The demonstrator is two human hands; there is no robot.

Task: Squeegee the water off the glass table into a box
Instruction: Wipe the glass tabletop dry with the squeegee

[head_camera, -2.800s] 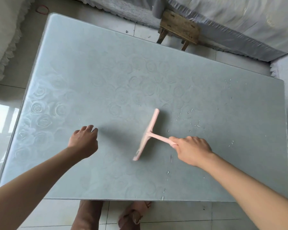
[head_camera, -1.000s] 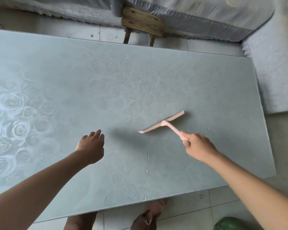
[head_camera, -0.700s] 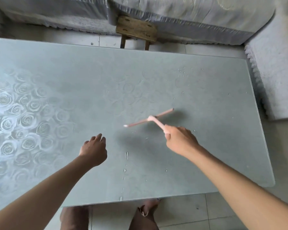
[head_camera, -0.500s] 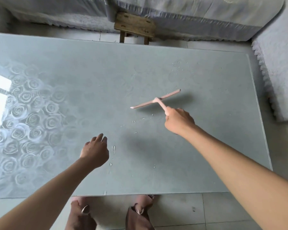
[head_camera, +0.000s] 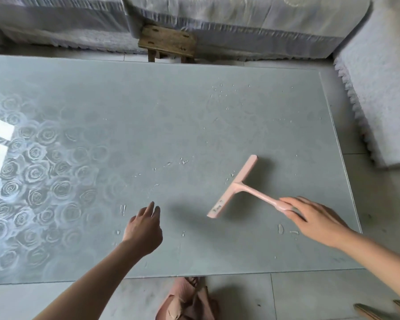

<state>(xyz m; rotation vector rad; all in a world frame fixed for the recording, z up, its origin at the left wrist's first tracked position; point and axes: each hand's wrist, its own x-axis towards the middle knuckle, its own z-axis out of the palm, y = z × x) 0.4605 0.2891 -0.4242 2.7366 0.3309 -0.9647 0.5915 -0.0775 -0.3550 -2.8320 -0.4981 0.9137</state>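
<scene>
Roughly midway at best: droplets (head_camera: 219,88) dot the glass table (head_camera: 171,116), no box in view; right hand (head_camera: 319,218), fingers straight, touches squeegee (head_camera: 237,185) handle; left hand (head_camera: 143,229) relaxed, empty.

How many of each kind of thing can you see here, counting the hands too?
Squeegee: 1
Glass table: 1
Wooden stool: 1
Hands: 2, the left hand and the right hand
Total: 5
</scene>
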